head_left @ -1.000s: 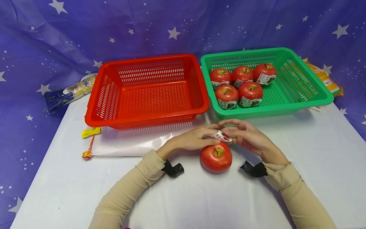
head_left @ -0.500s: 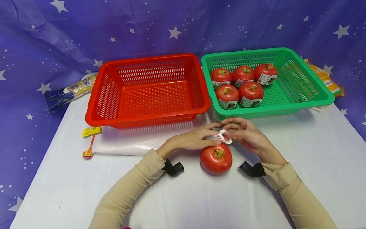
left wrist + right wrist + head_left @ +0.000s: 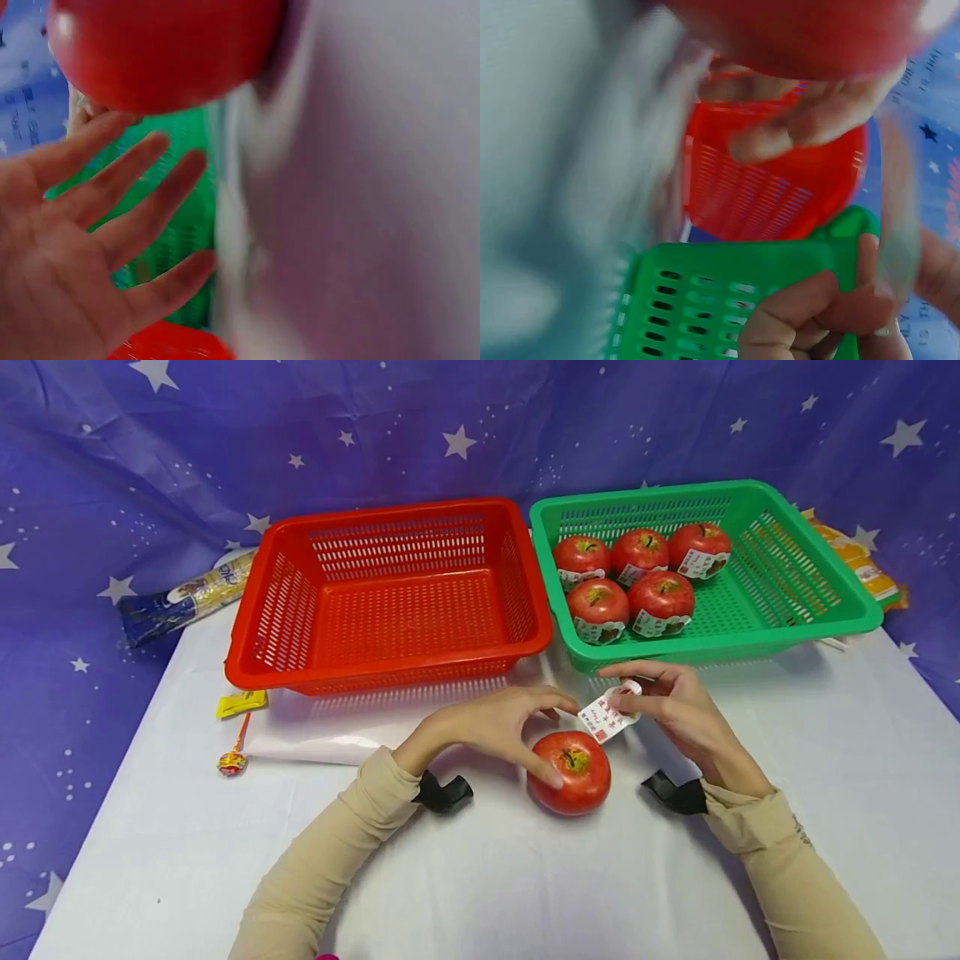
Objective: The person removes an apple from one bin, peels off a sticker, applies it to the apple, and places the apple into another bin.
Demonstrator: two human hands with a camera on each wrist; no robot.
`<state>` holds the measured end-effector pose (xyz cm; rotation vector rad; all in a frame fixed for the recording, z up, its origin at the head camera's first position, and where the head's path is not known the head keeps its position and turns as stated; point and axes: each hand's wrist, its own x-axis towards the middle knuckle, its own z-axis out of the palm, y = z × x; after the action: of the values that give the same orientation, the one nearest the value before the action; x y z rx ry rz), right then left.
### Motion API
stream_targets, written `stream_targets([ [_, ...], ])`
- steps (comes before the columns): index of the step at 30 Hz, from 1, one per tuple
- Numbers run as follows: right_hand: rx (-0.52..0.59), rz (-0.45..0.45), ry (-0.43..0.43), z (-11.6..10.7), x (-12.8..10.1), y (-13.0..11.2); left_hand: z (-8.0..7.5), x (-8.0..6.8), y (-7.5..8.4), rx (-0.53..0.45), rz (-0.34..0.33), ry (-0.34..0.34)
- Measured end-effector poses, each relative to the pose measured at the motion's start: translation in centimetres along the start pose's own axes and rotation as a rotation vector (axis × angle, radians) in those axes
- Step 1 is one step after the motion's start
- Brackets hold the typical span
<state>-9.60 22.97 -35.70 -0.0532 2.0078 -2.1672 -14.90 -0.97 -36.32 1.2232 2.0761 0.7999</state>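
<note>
A red apple (image 3: 581,789) without a label stands on the white table in front of me. My left hand (image 3: 491,725) is at its left side with the fingers spread, the thumb over the apple's near left side. In the left wrist view the fingers (image 3: 154,214) are extended below the apple (image 3: 165,52). My right hand (image 3: 678,714) pinches a white label sticker (image 3: 600,720) with red print between thumb and fingers, just behind the apple. The sticker looks thin and blurred edge-on in the right wrist view.
Behind, a red basket (image 3: 408,678) stands beside a green basket (image 3: 720,647) with several labelled apples (image 3: 660,595). At left lie a yellow packet (image 3: 242,702), a lollipop (image 3: 232,763) and a blue-gold package (image 3: 187,597). An orange package (image 3: 862,564) lies behind the green basket.
The sticker has come away to the right in my right hand and now shows flat. My left hand has let go of it, moved slightly left and spread its fingers beside the apple.
</note>
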Motion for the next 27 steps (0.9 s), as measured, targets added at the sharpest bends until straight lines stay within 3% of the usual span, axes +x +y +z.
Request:
stream_targets([
  [4, 0.188, -0.010, -0.003, -0.6, -0.4, -0.6, 0.8, -0.1, 0.9, 0.101, 0.048, -0.044],
  [8, 0.323, -0.034, -0.067, -0.5, -0.8, -0.5, 0.9, 0.0, 0.3, 0.012, 0.001, -0.047],
  [13, 0.259, -0.071, -0.107, 0.6, -1.3, -0.2, 0.5, 0.5, -0.8, -0.163, 0.026, 0.005],
  [17, 0.229, -0.101, -0.067, 1.5, -1.8, 0.0, 0.3, 0.7, -0.7, -0.117, 0.033, 0.067],
  [21, 0.270, -0.161, -0.001, 2.5, -1.8, 0.5, 0.1, 0.7, -0.8, -0.078, -0.002, 0.102],
  [27, 0.296, -0.326, 0.107, 3.9, -1.6, 1.7, 0.3, 0.7, -0.8, -0.283, -0.107, 0.158],
])
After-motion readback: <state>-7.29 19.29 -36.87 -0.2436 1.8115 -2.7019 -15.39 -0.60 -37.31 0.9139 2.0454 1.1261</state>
